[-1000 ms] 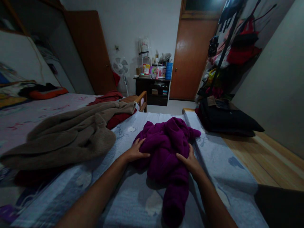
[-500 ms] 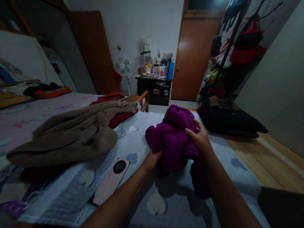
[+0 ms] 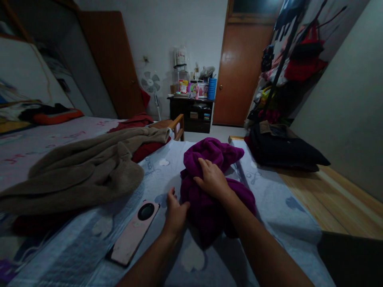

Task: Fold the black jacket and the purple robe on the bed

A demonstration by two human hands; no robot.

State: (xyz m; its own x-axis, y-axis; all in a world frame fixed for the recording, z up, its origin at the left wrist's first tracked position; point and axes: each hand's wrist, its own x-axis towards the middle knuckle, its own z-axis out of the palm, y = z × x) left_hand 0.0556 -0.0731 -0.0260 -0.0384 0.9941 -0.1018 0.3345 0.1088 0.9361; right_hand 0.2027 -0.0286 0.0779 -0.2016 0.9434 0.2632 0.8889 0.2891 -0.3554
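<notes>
A purple fleece garment (image 3: pixel 215 153) lies bunched on the light blue heart-patterned bed cover (image 3: pixel 193 255), a sleeve-like part stretching to the right. My right hand (image 3: pixel 214 179) rests on top of it, fingers extended over the cloth and thumb apart. Beside the garment's left edge is my left hand (image 3: pixel 176 211), its fingers spread and its thumb tip at the fabric. No cloth shows between the left fingers. Left of that hand, a pink phone (image 3: pixel 134 233) with a round dark camera ring lies on the cover.
A brown fleece coat (image 3: pixel 89 167) is spread to the left over dark red cloth. Folded dark clothes (image 3: pixel 283 147) are stacked at the right on wooden boards (image 3: pixel 338 199). Beyond the bed stand a fan (image 3: pixel 151 81) and a black cabinet (image 3: pixel 190 115).
The garment has been lowered and turned onto the bed. My left hand has let go and moved left. My right hand has shifted left onto the top of the bundle.
</notes>
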